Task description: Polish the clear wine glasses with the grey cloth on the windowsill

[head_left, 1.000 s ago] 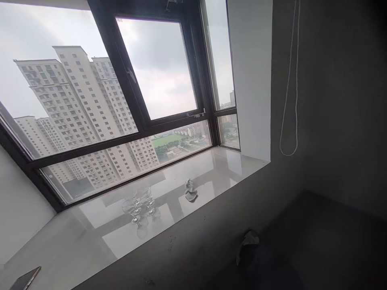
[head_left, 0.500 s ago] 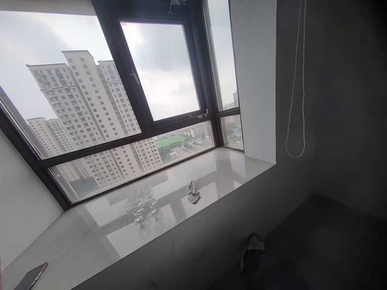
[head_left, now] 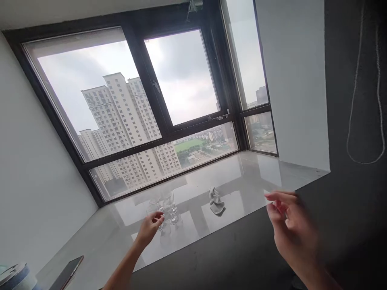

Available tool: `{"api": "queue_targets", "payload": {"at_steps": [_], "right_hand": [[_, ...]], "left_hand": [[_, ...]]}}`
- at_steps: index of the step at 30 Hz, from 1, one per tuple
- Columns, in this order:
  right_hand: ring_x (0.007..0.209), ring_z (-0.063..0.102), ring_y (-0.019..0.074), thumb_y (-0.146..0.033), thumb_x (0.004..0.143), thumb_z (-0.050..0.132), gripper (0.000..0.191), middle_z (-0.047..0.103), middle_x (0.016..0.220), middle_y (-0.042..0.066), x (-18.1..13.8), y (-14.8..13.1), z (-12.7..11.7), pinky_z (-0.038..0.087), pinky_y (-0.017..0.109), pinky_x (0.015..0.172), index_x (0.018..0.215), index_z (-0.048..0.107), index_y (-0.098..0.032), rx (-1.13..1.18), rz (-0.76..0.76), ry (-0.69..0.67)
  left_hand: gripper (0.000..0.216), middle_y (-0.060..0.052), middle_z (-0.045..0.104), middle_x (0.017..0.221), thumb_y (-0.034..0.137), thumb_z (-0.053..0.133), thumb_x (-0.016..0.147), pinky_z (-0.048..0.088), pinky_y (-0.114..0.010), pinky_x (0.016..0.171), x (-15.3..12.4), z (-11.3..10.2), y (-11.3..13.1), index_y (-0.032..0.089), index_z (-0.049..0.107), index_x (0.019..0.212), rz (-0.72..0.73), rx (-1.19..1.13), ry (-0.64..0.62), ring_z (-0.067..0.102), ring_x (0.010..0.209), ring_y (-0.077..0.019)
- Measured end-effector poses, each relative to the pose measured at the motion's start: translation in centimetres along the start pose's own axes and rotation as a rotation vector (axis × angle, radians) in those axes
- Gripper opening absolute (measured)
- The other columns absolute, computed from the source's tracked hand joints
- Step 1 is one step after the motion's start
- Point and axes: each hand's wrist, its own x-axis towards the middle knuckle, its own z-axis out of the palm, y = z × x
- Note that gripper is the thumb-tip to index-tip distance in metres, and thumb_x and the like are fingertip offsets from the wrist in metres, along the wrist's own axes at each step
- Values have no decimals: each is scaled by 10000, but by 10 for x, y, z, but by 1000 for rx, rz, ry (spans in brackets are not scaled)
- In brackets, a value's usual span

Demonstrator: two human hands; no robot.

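Several clear wine glasses [head_left: 169, 207] stand close together on the glossy white window sill [head_left: 256, 177]. My left hand [head_left: 149, 227] reaches up to the nearest glass, its fingers curled round the stem below the bowl. My right hand [head_left: 290, 229] hangs in the air off to the right, over the sill's dark front edge. It is slightly blurred, with fingers stretched out and apart, and holds nothing. A small crumpled white cloth [head_left: 216, 201] lies on the sill between the glasses and my right hand.
A phone [head_left: 68, 272] lies on the sill at the lower left beside a lidded cup [head_left: 13, 276]. A large dark-framed window [head_left: 169, 133] backs the sill. A bead cord [head_left: 365, 121] hangs on the dark wall at right.
The view has swung left and down. Both my hands have come into view; the left one has reached the nearest glass. Glasses and cloth stay in place.
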Motion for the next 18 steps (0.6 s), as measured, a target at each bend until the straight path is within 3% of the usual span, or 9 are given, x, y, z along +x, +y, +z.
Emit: {"api": "queue_targets", "payload": {"at_steps": [2, 4, 8, 13, 18], "right_hand": [[888, 615, 231, -360, 935, 499, 201, 636, 1000, 89, -6, 28, 37, 519, 381, 746, 1026, 633, -241, -14, -32, -110], [927, 614, 248, -339, 920, 497, 197, 633, 966, 87, -22, 59, 66, 519, 390, 772, 1026, 619, -227, -104, 28, -194], [1003, 607, 263, -305, 904, 490, 236, 638, 1035, 101, -57, 102, 99, 531, 379, 776, 1092, 605, -220, -173, 132, -398], [1071, 582, 281, -221, 879, 474, 257, 647, 1096, 106, -61, 103, 124, 497, 416, 891, 1093, 617, -217, -188, 77, -518], [1123, 569, 287, -181, 857, 466, 344, 653, 1152, 109, -52, 94, 153, 451, 427, 992, 1155, 635, -209, -173, 65, -619]], "left_hand": [[579, -77, 708, 851, 571, 683, 612, 486, -315, 642, 11, 25, -24, 135, 726, 990, -104, -52, -60, 627, 728, -216], [612, -64, 681, 769, 568, 700, 550, 480, -336, 671, 22, 44, -40, 112, 729, 957, -174, -28, -1, 627, 737, -238], [577, -74, 663, 757, 510, 718, 483, 464, -331, 663, 44, 66, -59, 99, 699, 888, -326, -56, 84, 643, 781, -267], [567, -1, 570, 619, 551, 722, 459, 288, -227, 466, 51, 80, -63, 167, 659, 872, -526, -168, 59, 558, 581, -185], [496, 23, 509, 544, 550, 742, 380, 193, -199, 427, 51, 95, -68, 186, 609, 689, -497, -353, 80, 394, 434, -92]]}}
